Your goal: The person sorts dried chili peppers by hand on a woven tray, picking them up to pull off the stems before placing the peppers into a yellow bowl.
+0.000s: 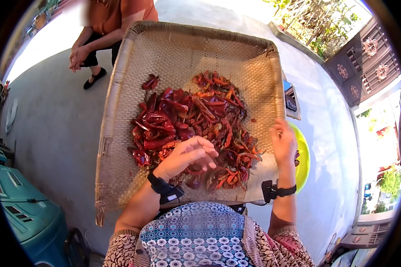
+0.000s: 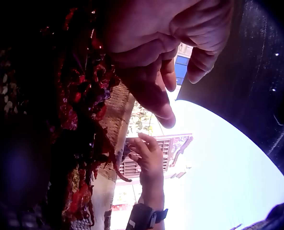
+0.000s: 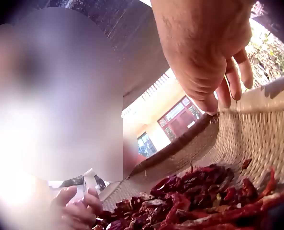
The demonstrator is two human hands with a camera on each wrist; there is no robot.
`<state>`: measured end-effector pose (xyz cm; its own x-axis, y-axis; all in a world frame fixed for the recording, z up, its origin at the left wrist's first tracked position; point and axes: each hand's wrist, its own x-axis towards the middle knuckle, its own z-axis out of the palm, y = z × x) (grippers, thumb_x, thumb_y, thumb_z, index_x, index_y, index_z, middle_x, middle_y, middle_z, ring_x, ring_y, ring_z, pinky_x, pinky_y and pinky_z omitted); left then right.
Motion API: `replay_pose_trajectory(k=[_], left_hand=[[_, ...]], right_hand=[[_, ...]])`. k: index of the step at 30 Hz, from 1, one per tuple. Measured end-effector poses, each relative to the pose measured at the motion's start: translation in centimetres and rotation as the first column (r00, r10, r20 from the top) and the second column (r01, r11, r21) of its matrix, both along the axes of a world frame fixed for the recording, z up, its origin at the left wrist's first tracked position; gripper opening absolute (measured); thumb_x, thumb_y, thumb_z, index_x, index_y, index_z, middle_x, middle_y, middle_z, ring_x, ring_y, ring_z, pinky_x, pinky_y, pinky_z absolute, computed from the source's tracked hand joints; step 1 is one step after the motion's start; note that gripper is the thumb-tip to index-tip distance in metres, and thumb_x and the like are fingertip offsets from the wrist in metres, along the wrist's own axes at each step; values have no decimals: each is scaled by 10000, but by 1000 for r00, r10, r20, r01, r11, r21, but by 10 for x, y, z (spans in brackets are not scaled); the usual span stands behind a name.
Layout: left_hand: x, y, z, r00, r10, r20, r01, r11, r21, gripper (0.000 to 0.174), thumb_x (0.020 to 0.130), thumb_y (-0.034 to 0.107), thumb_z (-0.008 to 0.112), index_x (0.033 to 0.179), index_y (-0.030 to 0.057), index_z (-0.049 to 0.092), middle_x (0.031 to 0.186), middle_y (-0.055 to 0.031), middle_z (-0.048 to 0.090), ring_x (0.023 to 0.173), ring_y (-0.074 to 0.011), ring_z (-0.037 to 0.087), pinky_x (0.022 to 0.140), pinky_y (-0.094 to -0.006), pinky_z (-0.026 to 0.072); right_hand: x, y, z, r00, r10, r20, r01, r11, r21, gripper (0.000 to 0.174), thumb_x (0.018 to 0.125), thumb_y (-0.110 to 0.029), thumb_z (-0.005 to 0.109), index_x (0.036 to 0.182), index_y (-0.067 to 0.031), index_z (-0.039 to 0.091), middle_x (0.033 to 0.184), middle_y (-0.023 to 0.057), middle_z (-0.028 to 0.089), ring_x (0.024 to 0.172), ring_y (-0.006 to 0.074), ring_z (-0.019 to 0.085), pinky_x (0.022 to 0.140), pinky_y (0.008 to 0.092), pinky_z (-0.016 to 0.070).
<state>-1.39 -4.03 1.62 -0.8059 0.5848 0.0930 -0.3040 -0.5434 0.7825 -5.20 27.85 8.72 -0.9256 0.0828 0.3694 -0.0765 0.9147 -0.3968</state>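
Note:
A large woven tray (image 1: 133, 71) holds a heap of dried red chili peppers (image 1: 214, 111), dark glossy ones on the left and smaller, orange-red ones on the right. Over the near part of the heap, my left hand (image 1: 187, 155) hovers with loosely bent, parted fingers and nothing visible in it. In the left wrist view its fingers (image 2: 163, 112) hang down beside the peppers. My right hand (image 1: 284, 142) is at the tray's right rim, fingers loosely bent. The right wrist view shows its fingertips (image 3: 224, 98) right at the rim, with no pepper visible in them.
A yellow-green basin (image 1: 304, 155) with a few dark red pieces stands right of the tray, partly hidden by my right arm. Beyond the tray's right side lies a phone-like object (image 1: 290, 100). Another person (image 1: 120, 26) sits at the far left. A teal bin (image 1: 31, 209) stands at lower left.

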Motion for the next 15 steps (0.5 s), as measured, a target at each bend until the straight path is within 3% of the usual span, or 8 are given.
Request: replay_pose_trajectory(k=[1, 3, 6, 8, 10, 15], left_hand=[[0, -3, 0, 1000, -11, 7, 10, 998, 55, 243, 1014, 215, 528, 1192, 51, 542, 1125, -141, 654, 938, -240, 700, 725, -316, 543], [0, -9, 2, 999, -29, 19, 25, 986, 162, 236, 1016, 204, 519, 1197, 55, 541, 1120, -149, 654, 938, -247, 700, 712, -313, 544], [-1, -11, -2, 998, 11, 58, -18, 991, 135, 246, 1002, 224, 537, 1191, 66, 539, 1086, -160, 659, 828, -250, 717, 569, -276, 532], [0, -10, -1, 996, 24, 84, -34, 993, 113, 246, 997, 221, 540, 1188, 66, 534, 1075, -160, 661, 747, -240, 716, 488, -255, 512], [1, -8, 0, 997, 20, 73, -28, 995, 97, 248, 995, 220, 546, 1187, 64, 533, 1073, -158, 661, 733, -234, 712, 492, -253, 513], [2, -6, -3, 997, 1, 83, -6, 998, 60, 267, 988, 239, 561, 1185, 62, 532, 1064, -151, 659, 710, -207, 703, 478, -241, 507]], right_hand=[[-8, -14, -2, 989, 140, 53, -147, 972, 183, 333, 844, -152, 679, 1167, -123, 603, 1046, 105, 656, 1014, 295, 603, 842, 423, 497], [-27, -36, -19, 964, 249, 92, -264, 928, 261, 352, 828, -151, 687, 1168, -156, 595, 1012, 91, 641, 1001, 303, 604, 809, 428, 504], [-60, -45, -44, 957, 280, 73, -287, 888, 360, 323, 827, -153, 686, 1135, -173, 592, 958, 77, 628, 979, 305, 610, 768, 430, 515], [-71, -44, -55, 959, 276, 66, -282, 896, 343, 274, 834, -152, 683, 1095, -162, 599, 963, 85, 627, 959, 308, 616, 761, 425, 514], [-76, -37, -61, 960, 272, 60, -277, 913, 299, 224, 844, -151, 677, 1057, -152, 607, 963, 92, 624, 934, 308, 622, 755, 421, 514], [-62, -23, -57, 984, 172, 40, -173, 985, 20, 132, 870, -152, 663, 996, -133, 626, 944, 101, 612, 881, 297, 629, 745, 411, 513]])
